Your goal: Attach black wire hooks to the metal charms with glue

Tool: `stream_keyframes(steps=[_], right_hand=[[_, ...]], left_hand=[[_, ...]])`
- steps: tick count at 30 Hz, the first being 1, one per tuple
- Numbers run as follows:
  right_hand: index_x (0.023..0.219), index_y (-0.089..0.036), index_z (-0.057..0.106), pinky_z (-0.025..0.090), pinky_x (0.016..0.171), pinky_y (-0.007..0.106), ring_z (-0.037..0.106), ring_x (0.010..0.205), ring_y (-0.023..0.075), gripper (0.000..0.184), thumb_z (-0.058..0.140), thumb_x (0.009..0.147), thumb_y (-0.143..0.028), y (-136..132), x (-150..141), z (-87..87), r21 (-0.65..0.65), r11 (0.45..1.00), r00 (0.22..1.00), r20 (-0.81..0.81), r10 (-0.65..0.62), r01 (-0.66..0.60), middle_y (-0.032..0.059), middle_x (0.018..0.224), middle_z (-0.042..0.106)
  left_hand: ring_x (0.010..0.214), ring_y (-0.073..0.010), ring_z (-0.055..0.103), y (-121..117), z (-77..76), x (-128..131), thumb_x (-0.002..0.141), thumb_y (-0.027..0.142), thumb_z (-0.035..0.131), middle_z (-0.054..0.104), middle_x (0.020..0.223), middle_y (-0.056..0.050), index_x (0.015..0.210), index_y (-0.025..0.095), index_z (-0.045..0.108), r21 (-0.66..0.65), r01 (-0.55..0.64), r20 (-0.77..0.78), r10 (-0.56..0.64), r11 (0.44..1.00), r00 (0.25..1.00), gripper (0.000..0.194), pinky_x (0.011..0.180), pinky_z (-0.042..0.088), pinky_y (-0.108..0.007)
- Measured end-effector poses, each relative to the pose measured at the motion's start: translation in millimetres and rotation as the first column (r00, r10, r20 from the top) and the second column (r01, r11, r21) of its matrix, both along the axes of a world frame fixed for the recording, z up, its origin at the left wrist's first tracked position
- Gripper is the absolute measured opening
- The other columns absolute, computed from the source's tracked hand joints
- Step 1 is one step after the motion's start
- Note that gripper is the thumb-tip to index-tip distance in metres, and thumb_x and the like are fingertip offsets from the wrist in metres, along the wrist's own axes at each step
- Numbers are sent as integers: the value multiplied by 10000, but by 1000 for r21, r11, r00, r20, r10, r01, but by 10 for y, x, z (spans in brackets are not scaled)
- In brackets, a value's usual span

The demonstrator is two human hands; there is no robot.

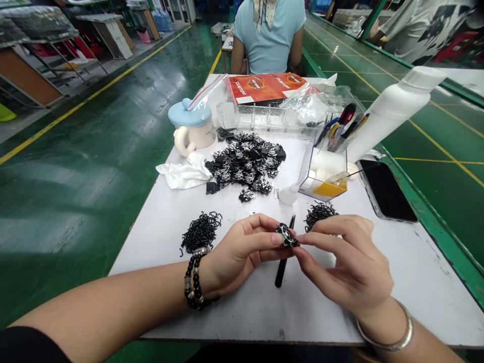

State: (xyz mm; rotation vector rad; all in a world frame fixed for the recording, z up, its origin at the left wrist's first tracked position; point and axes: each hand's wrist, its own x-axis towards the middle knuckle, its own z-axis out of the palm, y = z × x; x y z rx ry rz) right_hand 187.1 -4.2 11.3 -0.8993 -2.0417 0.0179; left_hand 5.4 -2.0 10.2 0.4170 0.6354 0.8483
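A small black-and-silver part (286, 235) is pinched between the thumb and fingers of my left hand (242, 249). The thumb and index fingertip of my right hand (350, 259) close on its right edge; any smaller piece between them is too small to make out. Under the part, black tweezers (280, 272) lie on the white table (234, 317), partly covered by my hands. A heap of short black bent pieces (201, 232) lies beside my left wrist. Another heap of such pieces (320, 214) is partly hidden behind my right hand. Farther back is a large pile of similar black-and-silver parts (247, 161).
A lidded mug (194, 128) and crumpled tissue (185, 172) stand at the left. On the right are a clear tool holder (323, 171), a tall white bottle (395, 111) and a phone (387, 189). A clear compartment tray (260, 118) lies behind. A person (269, 38) sits ahead.
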Motion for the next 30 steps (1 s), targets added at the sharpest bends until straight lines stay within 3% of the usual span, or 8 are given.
stream_keyframes(steps=[8, 16, 19, 22, 25, 27, 30], right_hand=[[846, -170, 636, 364, 630, 341, 548, 665, 153, 155, 714, 714, -145, -21, -42, -16, 4, 999, 999, -31, -43, 43, 34, 726, 608], [837, -166, 634, 325, 645, 342, 530, 687, 153, 157, 730, 714, -178, -57, -19, -14, 181, 981, 986, 131, -99, 74, 27, 729, 613], [853, -146, 632, 316, 643, 342, 532, 690, 155, 188, 739, 699, -157, -66, -22, -22, 188, 981, 989, 123, -78, 54, 33, 740, 612], [901, -165, 626, 331, 667, 353, 532, 702, 159, 201, 708, 718, -166, -48, -20, -34, 82, 995, 997, 38, -64, 60, 32, 772, 597], [1037, -179, 591, 383, 714, 380, 530, 821, 205, 326, 688, 738, -265, -7, 8, -44, -154, 987, 996, -79, -44, 32, 67, 896, 561], [1129, -186, 561, 418, 766, 401, 511, 923, 230, 403, 670, 762, -309, 22, 35, -49, -341, 938, 991, -135, 14, -60, 87, 980, 517], [1124, -223, 584, 430, 833, 412, 491, 966, 218, 318, 623, 821, -315, 56, 72, -49, -506, 835, 970, -207, 127, -218, 74, 992, 486]], left_hand=[[812, -144, 672, -14, -17, 3, 738, 120, 705, 708, 916, -79, 855, 123, 570, 29, -18, -65, 20, 999, 998, 180, 784, 524, -271], [803, -122, 658, -24, -22, 13, 732, 118, 713, 701, 901, -65, 852, 124, 568, 9, -25, -72, 26, 1000, 997, 188, 768, 522, -244], [819, -134, 665, -25, -18, 15, 727, 118, 714, 709, 908, -75, 853, 130, 560, -16, -26, -58, 25, 1000, 998, 200, 785, 520, -257], [820, -150, 675, -20, -15, 8, 728, 122, 704, 715, 895, -83, 858, 136, 548, -21, -10, -14, 10, 1000, 1000, 204, 784, 517, -269], [816, -165, 680, -9, -16, -6, 713, 120, 704, 715, 897, -87, 879, 142, 543, -32, 34, 47, -33, 999, 998, 232, 788, 515, -294], [812, -169, 678, -4, -17, -10, 702, 137, 714, 709, 926, -90, 907, 146, 546, -41, 77, 74, -74, 996, 995, 265, 797, 511, -312], [817, -166, 660, -3, -17, -1, 711, 181, 714, 692, 937, -82, 935, 149, 547, -31, 129, 81, -127, 991, 989, 281, 828, 495, -341]])
